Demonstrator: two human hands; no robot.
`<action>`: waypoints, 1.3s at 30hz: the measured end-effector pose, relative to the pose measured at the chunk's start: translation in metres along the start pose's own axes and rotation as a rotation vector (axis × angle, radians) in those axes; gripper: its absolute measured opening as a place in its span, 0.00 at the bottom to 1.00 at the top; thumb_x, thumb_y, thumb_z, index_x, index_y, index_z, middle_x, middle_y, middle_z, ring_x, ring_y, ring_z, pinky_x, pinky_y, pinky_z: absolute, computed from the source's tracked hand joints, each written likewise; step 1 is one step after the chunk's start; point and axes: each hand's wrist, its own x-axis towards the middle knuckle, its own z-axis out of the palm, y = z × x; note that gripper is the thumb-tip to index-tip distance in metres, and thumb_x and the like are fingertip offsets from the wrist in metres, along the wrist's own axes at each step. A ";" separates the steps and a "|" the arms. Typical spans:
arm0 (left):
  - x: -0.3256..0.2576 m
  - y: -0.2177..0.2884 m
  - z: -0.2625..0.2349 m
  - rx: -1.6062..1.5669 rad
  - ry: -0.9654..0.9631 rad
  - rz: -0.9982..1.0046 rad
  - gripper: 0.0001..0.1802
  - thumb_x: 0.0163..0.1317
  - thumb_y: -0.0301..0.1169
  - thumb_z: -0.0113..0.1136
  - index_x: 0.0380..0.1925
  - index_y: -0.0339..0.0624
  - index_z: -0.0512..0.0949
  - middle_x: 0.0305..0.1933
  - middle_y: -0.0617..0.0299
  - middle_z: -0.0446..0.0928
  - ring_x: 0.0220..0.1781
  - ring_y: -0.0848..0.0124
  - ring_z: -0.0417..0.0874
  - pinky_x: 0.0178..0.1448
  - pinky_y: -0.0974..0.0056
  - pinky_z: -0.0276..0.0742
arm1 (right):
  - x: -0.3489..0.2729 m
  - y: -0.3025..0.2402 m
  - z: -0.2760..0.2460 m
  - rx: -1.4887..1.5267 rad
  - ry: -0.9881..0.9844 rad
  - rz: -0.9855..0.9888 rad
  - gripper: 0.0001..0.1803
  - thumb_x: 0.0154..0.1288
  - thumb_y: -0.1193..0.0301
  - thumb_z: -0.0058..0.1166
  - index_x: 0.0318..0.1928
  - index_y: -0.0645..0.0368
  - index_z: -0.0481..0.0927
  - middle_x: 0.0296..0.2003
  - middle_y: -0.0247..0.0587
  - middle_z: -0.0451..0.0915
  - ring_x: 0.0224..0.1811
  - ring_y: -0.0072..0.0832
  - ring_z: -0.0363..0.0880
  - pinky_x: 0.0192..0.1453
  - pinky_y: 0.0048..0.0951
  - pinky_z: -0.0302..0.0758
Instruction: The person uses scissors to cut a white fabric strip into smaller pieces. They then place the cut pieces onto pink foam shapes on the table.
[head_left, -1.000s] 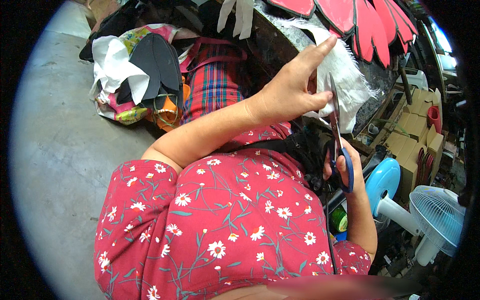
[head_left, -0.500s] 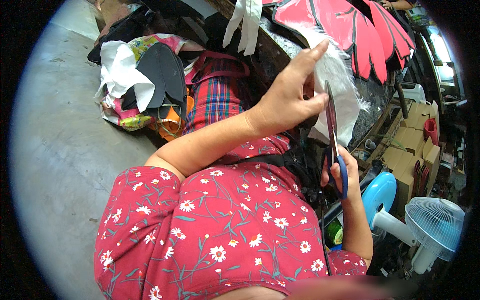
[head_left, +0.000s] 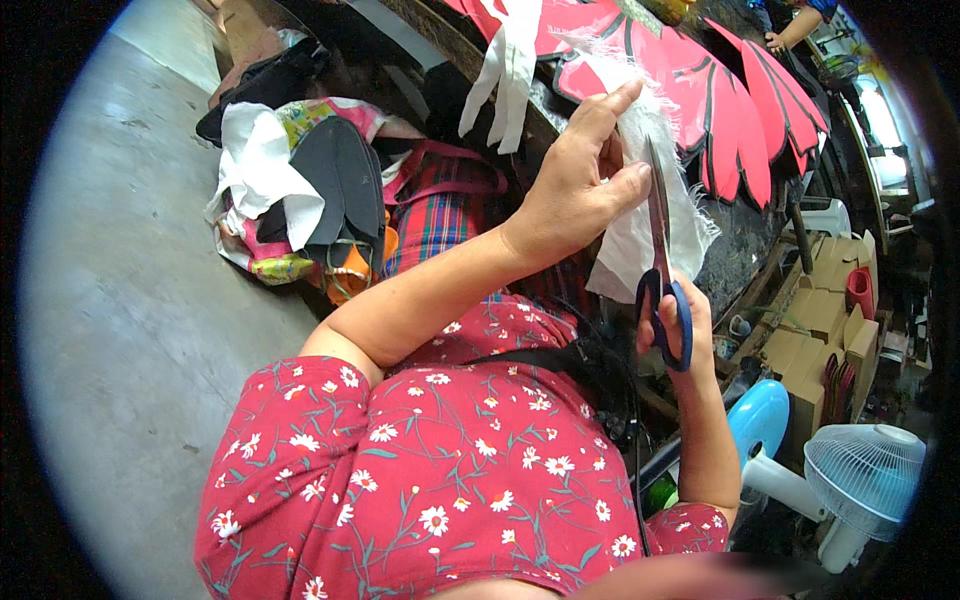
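Observation:
My left hand pinches a piece of white frayed fabric and holds it up in front of me. My right hand grips blue-handled scissors, fingers through the loops, with the blades pointing up along the fabric next to my left thumb. The fabric hangs over the edge of a dark worktable. My red flowered dress fills the lower part of the view.
Red petal-shaped pieces with black edges lie on the worktable. A heap of cloth scraps and a plaid bag sits on the grey concrete floor. A white and blue fan and cardboard boxes stand at the right.
My left hand has lifted the white fabric higher and the scissors have risen beside it, blades now close to the thumb. The view has tilted slightly.

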 end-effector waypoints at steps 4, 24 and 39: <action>0.011 0.006 0.000 0.005 -0.024 -0.054 0.52 0.54 0.18 0.64 0.77 0.36 0.47 0.46 0.58 0.67 0.33 0.76 0.71 0.39 0.70 0.73 | 0.035 0.001 0.000 0.032 -0.027 -0.086 0.15 0.72 0.60 0.56 0.38 0.60 0.72 0.20 0.31 0.73 0.19 0.19 0.72 0.24 0.20 0.71; 0.072 -0.007 0.007 0.052 -0.165 -0.046 0.54 0.55 0.19 0.65 0.77 0.33 0.43 0.62 0.52 0.66 0.34 0.77 0.71 0.39 0.71 0.74 | 0.109 -0.019 -0.026 0.010 0.039 -0.245 0.14 0.72 0.62 0.56 0.44 0.61 0.74 0.22 0.28 0.71 0.22 0.15 0.71 0.28 0.21 0.72; 0.063 -0.010 0.002 0.061 -0.182 -0.169 0.62 0.55 0.13 0.60 0.77 0.46 0.24 0.61 0.60 0.57 0.45 0.77 0.72 0.50 0.68 0.72 | 0.105 -0.016 -0.035 -0.068 -0.006 -0.184 0.29 0.68 0.45 0.57 0.44 0.62 0.73 0.21 0.31 0.71 0.20 0.18 0.71 0.26 0.20 0.69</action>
